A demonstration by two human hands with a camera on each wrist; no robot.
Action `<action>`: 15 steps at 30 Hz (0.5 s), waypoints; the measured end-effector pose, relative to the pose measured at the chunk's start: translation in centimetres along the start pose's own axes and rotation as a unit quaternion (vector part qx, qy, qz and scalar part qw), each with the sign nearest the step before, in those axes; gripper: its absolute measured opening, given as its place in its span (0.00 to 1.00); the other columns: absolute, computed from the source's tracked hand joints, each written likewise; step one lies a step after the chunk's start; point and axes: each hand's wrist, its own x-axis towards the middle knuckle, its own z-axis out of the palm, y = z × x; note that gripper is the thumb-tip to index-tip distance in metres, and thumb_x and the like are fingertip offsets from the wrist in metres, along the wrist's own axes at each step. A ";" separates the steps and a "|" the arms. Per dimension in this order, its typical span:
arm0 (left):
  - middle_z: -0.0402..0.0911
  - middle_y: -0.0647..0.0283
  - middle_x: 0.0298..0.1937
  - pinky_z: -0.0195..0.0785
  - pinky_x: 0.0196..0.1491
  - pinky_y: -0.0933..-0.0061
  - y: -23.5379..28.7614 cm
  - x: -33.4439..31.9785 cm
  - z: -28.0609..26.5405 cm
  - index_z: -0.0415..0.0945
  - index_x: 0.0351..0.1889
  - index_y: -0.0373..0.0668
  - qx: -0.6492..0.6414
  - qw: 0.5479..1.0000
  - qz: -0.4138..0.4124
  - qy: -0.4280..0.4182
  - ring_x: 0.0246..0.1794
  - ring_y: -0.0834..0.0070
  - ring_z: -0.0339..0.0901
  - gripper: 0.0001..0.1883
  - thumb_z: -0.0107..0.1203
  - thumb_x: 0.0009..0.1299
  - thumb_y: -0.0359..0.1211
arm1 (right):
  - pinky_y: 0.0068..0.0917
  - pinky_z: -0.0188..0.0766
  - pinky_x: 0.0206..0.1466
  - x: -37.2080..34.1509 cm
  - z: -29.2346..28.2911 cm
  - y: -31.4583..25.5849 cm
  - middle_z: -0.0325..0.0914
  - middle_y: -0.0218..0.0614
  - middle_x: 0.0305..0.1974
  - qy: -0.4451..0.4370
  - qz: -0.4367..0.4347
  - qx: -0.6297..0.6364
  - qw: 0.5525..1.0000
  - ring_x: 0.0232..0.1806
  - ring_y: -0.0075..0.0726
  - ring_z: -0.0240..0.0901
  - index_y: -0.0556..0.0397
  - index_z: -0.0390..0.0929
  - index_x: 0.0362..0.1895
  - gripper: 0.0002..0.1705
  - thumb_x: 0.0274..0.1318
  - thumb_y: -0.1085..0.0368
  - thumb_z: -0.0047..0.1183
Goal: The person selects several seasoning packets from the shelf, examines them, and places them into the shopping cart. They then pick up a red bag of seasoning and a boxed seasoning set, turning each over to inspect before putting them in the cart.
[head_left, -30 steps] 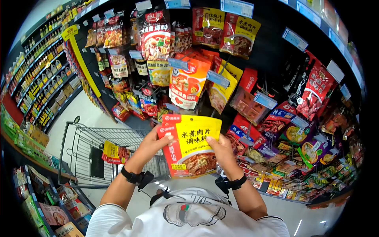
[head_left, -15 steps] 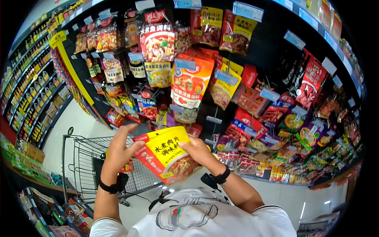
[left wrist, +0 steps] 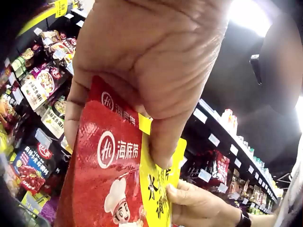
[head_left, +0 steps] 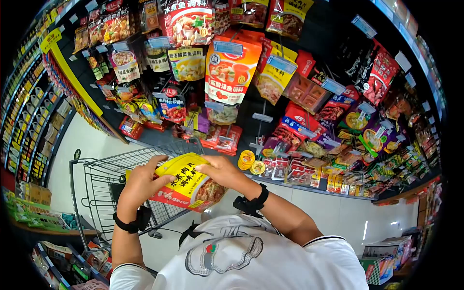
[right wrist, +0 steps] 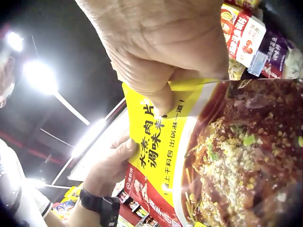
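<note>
Red-and-yellow seasoning pouches [head_left: 186, 186] are held tilted in front of my body, overlapping the cart in the head view. My left hand [head_left: 139, 182] pinches their left end, its thumb on the yellow front. At the upper right edge my right hand [head_left: 223, 173] grips them, thumb on the front and fingers behind. The left wrist view shows two stacked layers, a front pouch [left wrist: 106, 175] and another pouch's red corner [left wrist: 113, 106] behind it. A photo of a meat dish fills the pouch [right wrist: 246, 156] in the right wrist view.
A wire shopping cart [head_left: 96, 191] stands at the left, beneath the hands. Ahead, hanging seasoning pouches [head_left: 231, 72] fill the rack, with price tags [head_left: 227, 47] projecting on hooks. Yellow round tubs [head_left: 247, 157] sit at the lower shelf edge. Bottle shelves [head_left: 34, 116] line the far left.
Both hands have carried the pouches left and turned them from upright to tilted. Half a second ago the left hand's fingers were spread at their edge; now it pinches them. The right hand has kept its grip.
</note>
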 end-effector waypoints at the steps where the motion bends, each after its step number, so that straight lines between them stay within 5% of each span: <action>1: 0.85 0.51 0.32 0.76 0.37 0.69 -0.4 -0.1 0.0 0.75 0.51 0.36 -0.003 1.000 -0.004 0.004 0.31 0.65 0.84 0.22 0.67 0.63 0.37 | 0.30 0.73 0.41 0.1 0.3 0.1 0.83 0.41 0.34 0.001 -0.001 0.002 1.000 0.34 0.25 0.76 0.60 0.77 0.50 0.18 0.65 0.58 0.53; 12: 0.79 0.53 0.26 0.68 0.31 0.66 -3.6 -1.6 -0.2 0.80 0.39 0.33 -0.004 0.999 0.050 -0.018 0.24 0.62 0.77 0.11 0.61 0.68 0.34 | 0.27 0.73 0.42 1.2 3.8 0.1 0.83 0.40 0.36 0.023 -0.003 -0.026 0.999 0.37 0.23 0.74 0.63 0.76 0.50 0.17 0.65 0.62 0.53; 15: 0.77 0.52 0.27 0.67 0.33 0.65 -6.1 -1.9 -0.2 0.80 0.36 0.33 -0.022 0.996 0.090 -0.012 0.27 0.61 0.76 0.11 0.62 0.67 0.34 | 0.29 0.72 0.51 1.7 4.3 -0.6 0.83 0.46 0.44 -0.026 0.063 -0.002 0.998 0.46 0.28 0.76 0.68 0.74 0.55 0.26 0.65 0.56 0.57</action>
